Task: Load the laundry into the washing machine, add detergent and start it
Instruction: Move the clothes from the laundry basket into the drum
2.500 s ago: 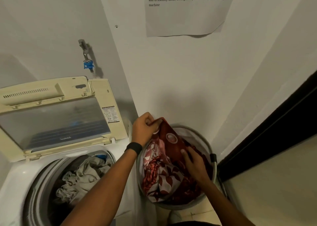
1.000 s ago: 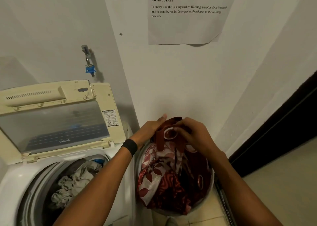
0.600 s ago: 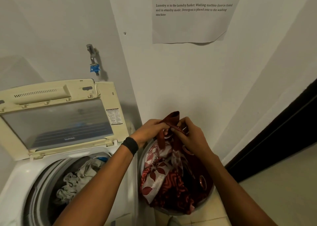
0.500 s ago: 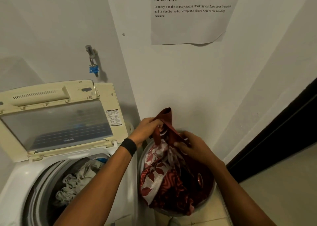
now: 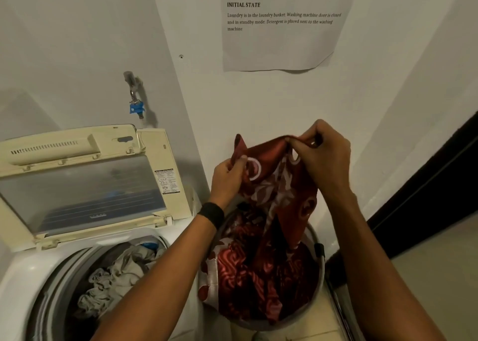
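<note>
The red patterned cloth (image 5: 279, 185) hangs just right of centre. Its top edge is stretched between two hands and its lower bulk is still heaped in the round basket (image 5: 320, 281) at 5 o'clock. The left hand (image 5: 227, 177), with a dark wristband (image 5: 210, 215) behind it, pinches the edge on the 9 o'clock side. The right hand (image 5: 323, 157) grasps the other corner in curled fingers toward 2 o'clock. Half a second ago both hands were bunched together low over the basket; since then they have risen and spread apart, drawing the edge out into a taut span. That suggests the cloth is being lifted free for the drum, though most of it has yet to leave the basket. At 8 o'clock the washing machine (image 5: 23, 276) stands with its lid (image 5: 77, 185) propped open and pale clothes (image 5: 116, 276) already inside. By count: one red cloth, one basket, one machine, two hands, one tap (image 5: 134, 100) at 10 o'clock and one printed sheet (image 5: 284, 43) at 12 o'clock. The pale pieces are too tangled to count. No detergent shows.
</note>
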Demonstrator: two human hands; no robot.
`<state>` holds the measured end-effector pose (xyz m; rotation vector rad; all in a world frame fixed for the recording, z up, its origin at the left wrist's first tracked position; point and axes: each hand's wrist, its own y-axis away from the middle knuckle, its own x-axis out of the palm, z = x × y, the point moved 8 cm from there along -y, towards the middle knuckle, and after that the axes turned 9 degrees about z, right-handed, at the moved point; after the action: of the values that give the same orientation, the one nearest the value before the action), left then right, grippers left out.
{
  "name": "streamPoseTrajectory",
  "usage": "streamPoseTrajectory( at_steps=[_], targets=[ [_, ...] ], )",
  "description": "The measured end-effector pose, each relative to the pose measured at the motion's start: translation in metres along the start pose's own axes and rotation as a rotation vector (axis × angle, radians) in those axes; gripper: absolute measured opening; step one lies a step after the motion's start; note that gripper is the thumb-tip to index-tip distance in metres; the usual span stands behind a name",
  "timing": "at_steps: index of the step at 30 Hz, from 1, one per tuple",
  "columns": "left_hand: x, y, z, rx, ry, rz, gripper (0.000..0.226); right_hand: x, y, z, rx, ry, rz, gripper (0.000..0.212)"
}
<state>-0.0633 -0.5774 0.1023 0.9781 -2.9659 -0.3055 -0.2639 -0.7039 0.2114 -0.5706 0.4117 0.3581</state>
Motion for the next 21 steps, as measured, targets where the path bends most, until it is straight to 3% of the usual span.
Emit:
streamPoseTrajectory(
  at_steps=[4,8,13,16,18,21],
  targets=[
    [0.006,0.007,-0.003,0.014,0.063,-0.077,0.033,0.035,0.012,0.011,0.070,-0.044,0.017,0.035],
    [0.016,0.015,0.013,-0.036,0.080,0.034,0.034,0.084,0.048,-0.013,0.217,-0.214,0.186,0.027],
    [0.009,0.017,0.023,-0.110,0.062,0.147,0.048,0.105,0.070,-0.031,0.209,-0.456,0.238,0.014],
    [0.006,0.019,0.031,-0.154,0.121,0.183,0.040,0.111,0.080,-0.037,0.198,-0.573,0.309,0.024],
    [0.003,0.017,0.034,-0.165,0.187,0.117,0.027,0.122,0.091,-0.034,0.196,-0.609,0.393,0.034],
    [0.006,0.016,0.033,-0.126,0.227,0.020,0.024,0.133,0.116,-0.025,0.172,-0.440,0.335,0.061]
  ],
)
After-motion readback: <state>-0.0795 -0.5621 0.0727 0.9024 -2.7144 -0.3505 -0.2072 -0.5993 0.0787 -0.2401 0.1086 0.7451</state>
